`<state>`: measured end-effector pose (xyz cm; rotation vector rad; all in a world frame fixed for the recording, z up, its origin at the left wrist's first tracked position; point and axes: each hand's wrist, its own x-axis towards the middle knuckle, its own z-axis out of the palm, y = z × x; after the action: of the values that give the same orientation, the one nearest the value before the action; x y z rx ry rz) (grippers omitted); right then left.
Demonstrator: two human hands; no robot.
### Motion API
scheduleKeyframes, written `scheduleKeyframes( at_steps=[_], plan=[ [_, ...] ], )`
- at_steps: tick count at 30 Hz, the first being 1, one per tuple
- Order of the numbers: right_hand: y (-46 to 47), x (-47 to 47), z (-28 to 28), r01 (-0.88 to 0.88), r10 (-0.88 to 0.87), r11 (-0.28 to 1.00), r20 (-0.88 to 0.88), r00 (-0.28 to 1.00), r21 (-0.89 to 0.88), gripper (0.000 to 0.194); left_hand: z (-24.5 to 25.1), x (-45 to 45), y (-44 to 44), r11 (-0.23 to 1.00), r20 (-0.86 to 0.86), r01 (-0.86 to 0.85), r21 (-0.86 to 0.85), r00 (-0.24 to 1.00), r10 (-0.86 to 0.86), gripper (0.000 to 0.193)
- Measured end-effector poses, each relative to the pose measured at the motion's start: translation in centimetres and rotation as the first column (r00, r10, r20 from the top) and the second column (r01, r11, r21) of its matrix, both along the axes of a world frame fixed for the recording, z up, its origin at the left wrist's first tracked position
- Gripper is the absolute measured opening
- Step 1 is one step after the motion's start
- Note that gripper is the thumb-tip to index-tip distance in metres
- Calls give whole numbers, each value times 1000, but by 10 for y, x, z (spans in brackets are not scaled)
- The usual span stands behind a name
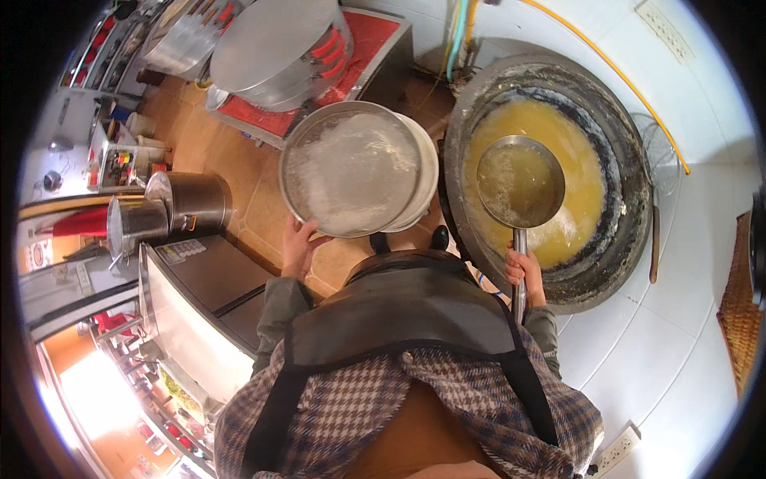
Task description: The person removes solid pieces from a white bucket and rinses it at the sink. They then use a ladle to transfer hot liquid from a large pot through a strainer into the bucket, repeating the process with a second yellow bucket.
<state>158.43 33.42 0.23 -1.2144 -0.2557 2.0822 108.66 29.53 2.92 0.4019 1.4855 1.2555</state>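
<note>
My left hand (299, 245) grips the near rim of a round, shallow metal tray (353, 170). A thin whitish film coats the tray's inside. Partly hidden beneath it is a round white container (426, 179); whether the tray touches it, I cannot tell. My right hand (524, 274) is closed around the handle of a large metal ladle (519, 182). Cloudy yellowish liquid fills the ladle's bowl. The bowl is over a wide vat (479, 90) with a dark, crusted rim, which contains yellow liquid (577, 161) with pale froth.
Stacked round metal trays (269, 54) with red handles stand on a red-topped counter (371, 36) ahead. Two lidded metal pots (200, 206) are at the left, by a dark-topped cabinet (227, 269). A wire strainer (663, 155) hangs at the tiled wall beside the vat.
</note>
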Motion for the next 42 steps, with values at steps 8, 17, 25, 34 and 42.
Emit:
scheduleKeyframes(
  at_steps=[8,17,25,34,42],
  plan=[
    [19,-86,60,-188,166,973,166,972,132,33,-19,7,8,1000,7,28,-4,1000,-28,59],
    [34,-155,75,-265,169,939,376,911,221,28,-23,-13,9,998,-9,36,54,999,-36,63],
    [28,-168,80,-208,142,955,290,946,211,28,-24,-44,6,994,53,51,95,997,-56,63],
    [-4,-134,50,83,-56,994,-309,949,73,28,-9,-52,28,971,74,172,167,980,-187,52],
    [-13,-36,-7,129,-193,971,341,920,202,27,24,14,93,938,19,323,123,945,-328,66]
  ],
)
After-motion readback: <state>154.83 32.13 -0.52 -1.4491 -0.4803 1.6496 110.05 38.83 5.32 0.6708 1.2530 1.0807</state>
